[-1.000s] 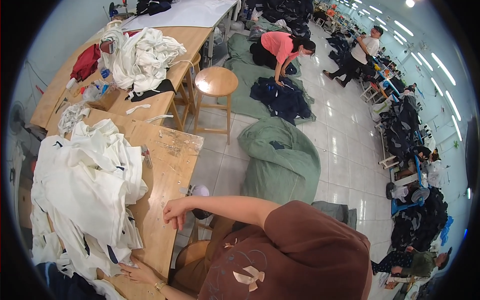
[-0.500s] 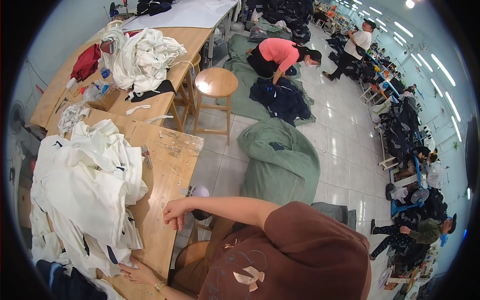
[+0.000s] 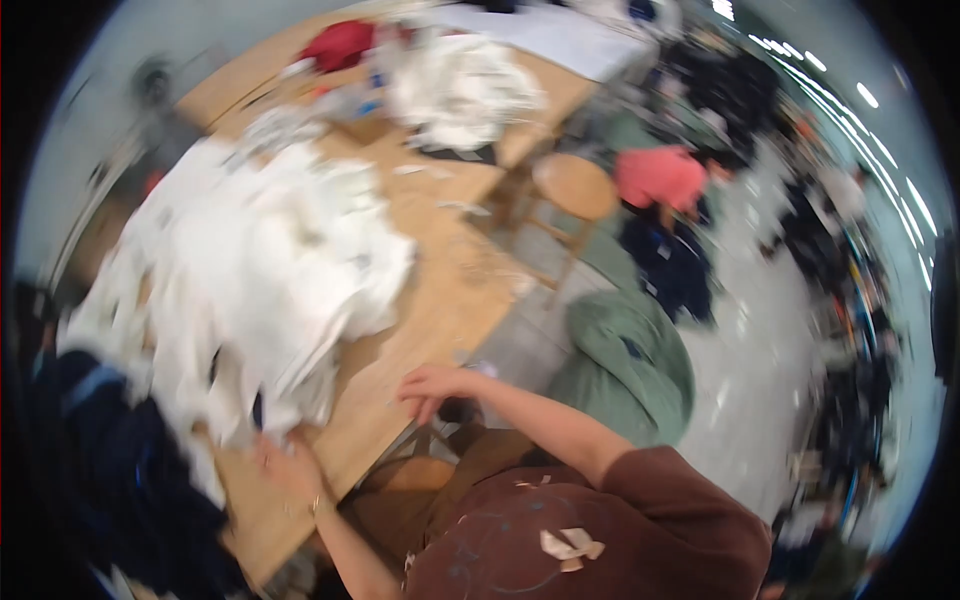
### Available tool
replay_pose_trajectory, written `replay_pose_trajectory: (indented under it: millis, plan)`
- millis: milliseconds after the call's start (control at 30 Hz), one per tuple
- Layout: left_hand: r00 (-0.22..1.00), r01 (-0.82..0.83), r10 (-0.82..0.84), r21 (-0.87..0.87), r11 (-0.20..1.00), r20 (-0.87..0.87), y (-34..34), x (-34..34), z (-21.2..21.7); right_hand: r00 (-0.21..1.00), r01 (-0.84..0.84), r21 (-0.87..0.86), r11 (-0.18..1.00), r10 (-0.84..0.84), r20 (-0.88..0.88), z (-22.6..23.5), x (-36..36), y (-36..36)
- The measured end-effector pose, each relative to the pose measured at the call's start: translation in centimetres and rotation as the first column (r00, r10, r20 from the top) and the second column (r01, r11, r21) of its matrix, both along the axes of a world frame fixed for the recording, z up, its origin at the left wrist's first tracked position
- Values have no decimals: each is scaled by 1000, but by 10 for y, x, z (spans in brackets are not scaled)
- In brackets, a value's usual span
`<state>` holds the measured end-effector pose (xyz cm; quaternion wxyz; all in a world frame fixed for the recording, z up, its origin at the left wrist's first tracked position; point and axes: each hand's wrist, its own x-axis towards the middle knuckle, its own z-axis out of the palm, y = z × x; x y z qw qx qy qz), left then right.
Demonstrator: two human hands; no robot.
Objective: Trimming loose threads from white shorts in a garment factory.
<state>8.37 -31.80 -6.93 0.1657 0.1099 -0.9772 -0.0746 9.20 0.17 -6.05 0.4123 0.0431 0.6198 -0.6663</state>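
A big heap of white garments (image 3: 270, 240) with dark trim covers the left part of the wooden table (image 3: 440, 330). My left hand (image 3: 290, 472) lies at the near lower edge of this heap, fingers stretched toward a dark-trimmed piece of cloth. The hand is blurred, but its fingers look apart and I see nothing gripped. Over the table's right edge hovers my right hand (image 3: 437, 386), fingers loosely bent and apart, holding nothing. Dark navy garments (image 3: 130, 470) are piled left of my left hand.
Further along the table are a second white pile (image 3: 465, 90) and a red cloth (image 3: 338, 45). A round wooden stool (image 3: 575, 187) stands beside it. A green cloth bundle (image 3: 630, 365) lies on the floor. Beyond, a person in pink (image 3: 660, 178) bends over dark garments.
The whole view has swung, so table, heap and stool appear further right, with blur. My left hand stays near the heap's lower edge; my right hand stays by the table edge.
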Motion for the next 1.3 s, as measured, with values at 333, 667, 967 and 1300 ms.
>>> replay_pose_trajectory:
  millis: [333,667,967,1300]
  plan:
    - [992,-19,43,196,980,-118,8,-7,4,971,238,230,944,-228,-69,16,3,-5]
    - [996,-15,35,239,971,-79,10,-7,0,249,761,451,466,432,-867,-19,-29,-4]
    - [999,-43,46,193,980,-11,8,-5,10,352,719,555,420,468,-811,-13,-25,-12]
    - [998,-40,29,227,973,54,8,-8,13,373,730,550,407,438,-818,-9,-28,-10]
